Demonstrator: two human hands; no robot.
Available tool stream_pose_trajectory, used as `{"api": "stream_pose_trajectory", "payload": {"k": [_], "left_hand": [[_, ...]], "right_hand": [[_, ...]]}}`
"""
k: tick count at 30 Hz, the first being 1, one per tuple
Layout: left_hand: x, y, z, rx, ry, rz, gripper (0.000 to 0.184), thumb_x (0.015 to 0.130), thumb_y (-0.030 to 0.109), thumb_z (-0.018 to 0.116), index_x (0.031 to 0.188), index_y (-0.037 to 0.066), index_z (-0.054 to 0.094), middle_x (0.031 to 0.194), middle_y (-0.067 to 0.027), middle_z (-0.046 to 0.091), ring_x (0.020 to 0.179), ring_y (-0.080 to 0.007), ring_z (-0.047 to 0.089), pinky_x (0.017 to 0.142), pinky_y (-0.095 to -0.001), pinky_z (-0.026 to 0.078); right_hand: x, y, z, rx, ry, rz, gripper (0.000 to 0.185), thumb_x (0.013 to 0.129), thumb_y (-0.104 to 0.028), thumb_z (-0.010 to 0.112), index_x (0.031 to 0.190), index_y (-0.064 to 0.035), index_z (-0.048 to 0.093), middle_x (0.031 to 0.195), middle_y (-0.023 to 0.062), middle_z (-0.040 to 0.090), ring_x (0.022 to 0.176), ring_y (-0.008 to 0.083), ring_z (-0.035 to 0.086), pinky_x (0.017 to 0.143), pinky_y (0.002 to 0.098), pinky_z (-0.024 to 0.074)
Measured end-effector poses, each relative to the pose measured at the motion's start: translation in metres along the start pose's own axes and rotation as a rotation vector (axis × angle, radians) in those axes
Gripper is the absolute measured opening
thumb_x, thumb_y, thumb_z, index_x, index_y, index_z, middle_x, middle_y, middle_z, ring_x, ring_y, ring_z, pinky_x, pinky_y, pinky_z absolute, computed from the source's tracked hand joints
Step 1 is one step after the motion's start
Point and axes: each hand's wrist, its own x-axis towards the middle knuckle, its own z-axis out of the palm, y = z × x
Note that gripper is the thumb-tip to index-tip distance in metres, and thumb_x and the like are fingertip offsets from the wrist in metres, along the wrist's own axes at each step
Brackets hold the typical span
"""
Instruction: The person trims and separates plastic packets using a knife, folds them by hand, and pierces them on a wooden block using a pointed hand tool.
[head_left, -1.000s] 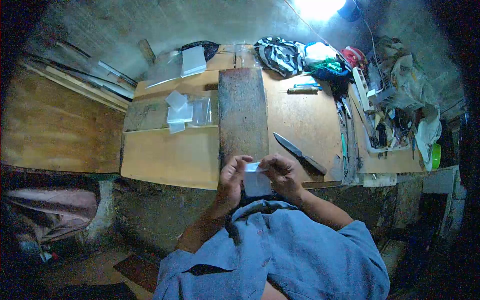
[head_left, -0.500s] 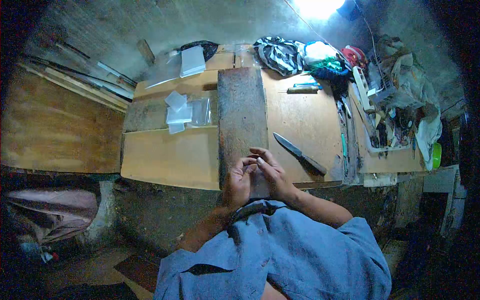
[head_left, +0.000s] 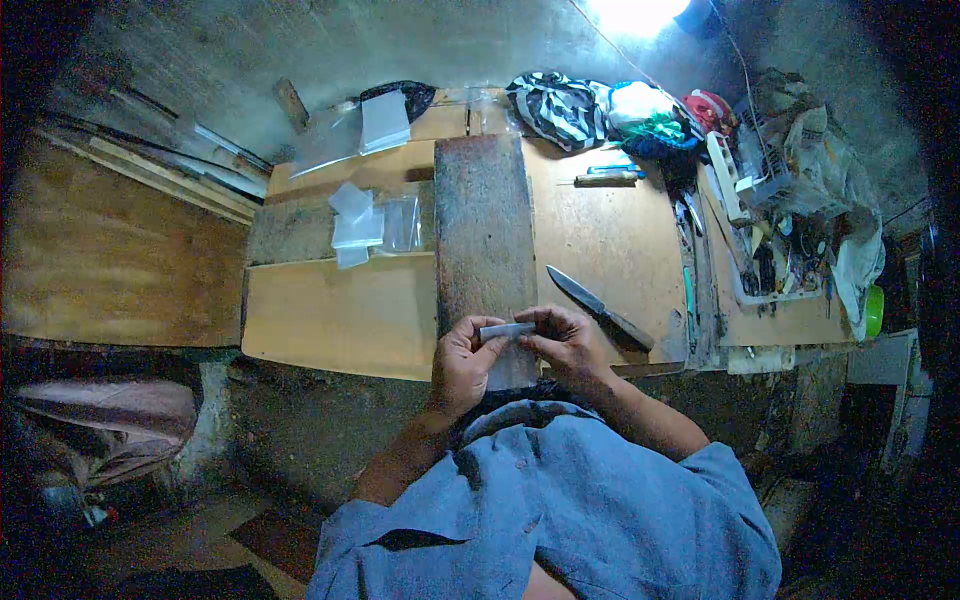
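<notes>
My left hand [head_left: 466,365] and my right hand [head_left: 568,345] meet over the near end of a dark wooden board [head_left: 485,230]. Between them they pinch a narrow whitish strip [head_left: 507,331], which looks like the folded edge of a thin plastic piece. Thumbs press on its near side and fingers curl behind it. A pale translucent area [head_left: 512,372] shows below the strip, between my wrists; whether it is part of the same piece I cannot tell. A knife [head_left: 600,308] with a dark handle lies just beyond my right hand, apart from it.
Clear plastic sheets or bags [head_left: 357,225] lie left of the board, with a white stack [head_left: 385,122] farther back. A wooden-handled tool [head_left: 605,180] lies at the back right. Bundled striped bags [head_left: 560,110] and a white tool basket [head_left: 785,290] stand along the back and right.
My hands have moved apart from a close, overlapping position, and the right has shifted right. The whitish strip now shows stretched between my fingertips. The knife and board have stayed put.
</notes>
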Motion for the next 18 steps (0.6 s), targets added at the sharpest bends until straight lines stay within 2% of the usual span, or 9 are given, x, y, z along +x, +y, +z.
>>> {"api": "stream_pose_trajectory", "payload": {"k": [2, 5, 15, 17, 18], "left_hand": [[-0.002, -0.002, -0.003, -0.029, -0.015, -0.015, 0.013, 0.085, -0.002, 0.055, 0.097, 0.001, 0.058, 0.088, -0.003, 0.062, 0.081, -0.0083, 0.056, 0.075, -0.0225, 0.045], [-0.005, 0.0, -0.004, -0.009, -0.01, -0.041, 0.022, 0.08, -0.008, 0.049, 0.098, 0.0, 0.059, 0.088, -0.0039, 0.063, 0.082, -0.0098, 0.058, 0.077, -0.0236, 0.045], [-0.008, 0.001, -0.012, -0.109, -0.01, -0.143, 0.027, 0.079, -0.007, 0.044, 0.098, -0.002, 0.063, 0.093, -0.0069, 0.064, 0.083, -0.0111, 0.058, 0.079, -0.0249, 0.046], [-0.008, 0.006, -0.013, -0.21, -0.017, -0.254, 0.027, 0.079, -0.006, 0.044, 0.098, -0.002, 0.063, 0.093, -0.0076, 0.064, 0.083, -0.0113, 0.058, 0.08, -0.0255, 0.046], [-0.008, 0.005, -0.013, -0.211, -0.017, -0.254, 0.027, 0.079, -0.006, 0.044, 0.098, -0.002, 0.063, 0.093, -0.0076, 0.064, 0.083, -0.0113, 0.058, 0.08, -0.0255, 0.046]], "right_hand": [[-0.002, -0.003, -0.002, 0.024, 0.006, 0.112, 0.021, 0.082, 0.002, 0.062, 0.103, 0.0008, 0.061, 0.09, 0.0071, 0.065, 0.081, 0.0118, 0.06, 0.071, 0.0254, 0.0493], [-0.003, -0.001, -0.007, 0.048, -0.048, 0.068, 0.02, 0.08, 0.004, 0.061, 0.1, 0.0014, 0.063, 0.089, 0.0076, 0.066, 0.082, 0.0128, 0.061, 0.075, 0.026, 0.0499], [-0.009, 0.005, -0.011, 0.052, -0.039, 0.127, 0.019, 0.079, 0.005, 0.06, 0.097, 0.0021, 0.064, 0.093, 0.0101, 0.066, 0.086, 0.0157, 0.062, 0.081, 0.0286, 0.0497], [-0.009, 0.017, -0.015, 0.315, -0.127, 0.018, 0.018, 0.08, 0.004, 0.061, 0.098, 0.0023, 0.064, 0.098, 0.0108, 0.065, 0.09, 0.0165, 0.062, 0.083, 0.0291, 0.0486], [-0.01, 0.018, -0.013, 0.315, -0.127, 0.019, 0.018, 0.08, 0.004, 0.061, 0.098, 0.0023, 0.064, 0.098, 0.0108, 0.065, 0.09, 0.0165, 0.062, 0.083, 0.0291, 0.0486]]}}
